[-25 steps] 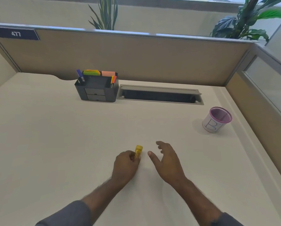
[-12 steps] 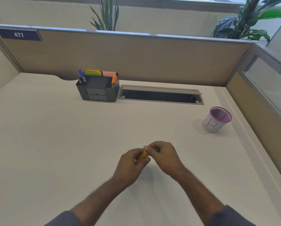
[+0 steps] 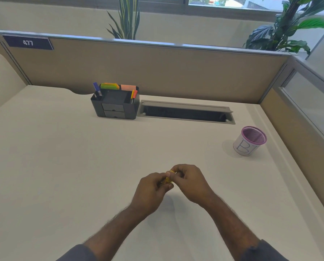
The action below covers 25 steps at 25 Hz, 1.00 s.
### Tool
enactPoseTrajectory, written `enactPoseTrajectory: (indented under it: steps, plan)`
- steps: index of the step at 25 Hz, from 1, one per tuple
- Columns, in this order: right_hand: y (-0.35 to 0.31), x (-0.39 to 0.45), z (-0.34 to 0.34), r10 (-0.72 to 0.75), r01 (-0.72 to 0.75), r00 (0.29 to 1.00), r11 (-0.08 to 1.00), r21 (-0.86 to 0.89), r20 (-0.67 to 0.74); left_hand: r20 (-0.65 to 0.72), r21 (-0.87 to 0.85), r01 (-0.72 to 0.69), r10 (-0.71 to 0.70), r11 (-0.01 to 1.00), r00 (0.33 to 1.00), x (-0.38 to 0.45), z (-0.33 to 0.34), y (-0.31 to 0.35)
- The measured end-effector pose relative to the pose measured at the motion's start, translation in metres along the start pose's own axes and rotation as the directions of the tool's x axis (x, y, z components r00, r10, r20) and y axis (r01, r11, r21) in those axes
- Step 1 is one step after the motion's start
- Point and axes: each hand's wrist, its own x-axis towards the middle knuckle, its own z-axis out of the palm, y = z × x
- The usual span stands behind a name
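Note:
A small yellow object [image 3: 169, 179] is held between both hands above the near middle of the cream desk [image 3: 63, 166]. My left hand [image 3: 150, 191] grips its lower end with curled fingers. My right hand [image 3: 190, 182] pinches its upper end with thumb and fingertips. Most of the yellow object is hidden by the fingers, so its shape cannot be made out.
A dark desk organiser [image 3: 115, 103] with markers and sticky notes stands at the back. Right of it lies an open cable slot [image 3: 185, 113]. A purple mesh cup [image 3: 249, 141] wrapped in white paper stands at the right. Partition walls bound the back and right.
One second ago only my left hand held the yellow object, my right hand open beside it. My right hand came in and took its upper end; both hands now hold it.

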Motion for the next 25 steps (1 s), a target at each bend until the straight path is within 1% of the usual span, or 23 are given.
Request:
enactPoseTrajectory:
  steps: [1, 3, 5, 6, 8, 11, 13, 15, 20, 22, 23, 24, 25]
  plan:
    - [-0.002, 0.000, -0.002, -0.010, 0.010, 1.000, 1.000, -0.002, -0.002, 0.015, 0.003, 0.012, -0.012, 1.000, 1.000, 0.000, -0.001, -0.002]
    - [-0.006, 0.003, -0.013, -0.019, 0.021, 0.996, 1.000, 0.018, -0.083, 0.025, 0.001, 0.059, -0.059, 0.998, 0.998, -0.002, -0.002, -0.009]
    - [-0.007, 0.010, -0.031, 0.002, 0.009, 0.984, 0.998, 0.060, -0.180, -0.021, -0.039, 0.120, -0.121, 0.992, 0.992, -0.008, -0.003, -0.016]
    - [-0.008, 0.011, -0.037, 0.026, -0.007, 0.981, 0.995, 0.096, -0.194, -0.048, -0.063, 0.137, -0.140, 0.989, 0.989, -0.010, -0.002, -0.018]
    - [-0.007, 0.011, -0.037, 0.069, -0.037, 0.988, 0.973, 0.227, -0.136, -0.093, -0.094, 0.137, -0.146, 0.986, 0.985, -0.011, -0.001, -0.019]
    - [0.000, 0.007, -0.022, 0.107, -0.091, 0.994, 0.905, 0.416, -0.014, -0.093, -0.125, 0.121, -0.133, 0.985, 0.987, -0.007, 0.003, -0.012]
    - [0.008, 0.005, -0.016, 0.139, -0.125, 0.990, 0.856, 0.502, 0.010, -0.088, -0.151, 0.120, -0.134, 0.981, 0.987, -0.006, 0.003, -0.009]
    - [0.015, 0.005, -0.012, 0.156, -0.135, 0.988, 0.835, 0.534, 0.005, -0.102, -0.157, 0.120, -0.137, 0.980, 0.985, -0.004, 0.001, -0.011]
    - [0.041, 0.005, 0.002, 0.189, -0.158, 0.981, 0.892, 0.425, -0.032, -0.146, -0.114, 0.098, -0.115, 0.989, 0.983, -0.001, -0.001, -0.017]
    - [0.052, 0.004, 0.012, 0.177, -0.143, 0.982, 0.930, 0.338, -0.072, -0.161, -0.099, 0.088, -0.104, 0.991, 0.981, 0.000, -0.001, -0.018]
    - [0.057, 0.003, 0.018, 0.145, -0.114, 0.983, 0.963, 0.246, -0.112, -0.170, -0.094, 0.091, -0.106, 0.991, 0.980, 0.000, -0.001, -0.018]
    - [0.063, 0.003, 0.024, 0.087, -0.072, 0.984, 0.992, 0.100, -0.155, -0.175, -0.098, 0.102, -0.118, 0.990, 0.977, 0.001, -0.001, -0.019]
    - [0.069, 0.001, 0.031, 0.010, -0.024, 0.984, 0.997, -0.074, -0.180, -0.175, -0.106, 0.115, -0.132, 0.988, 0.976, 0.001, -0.001, -0.020]
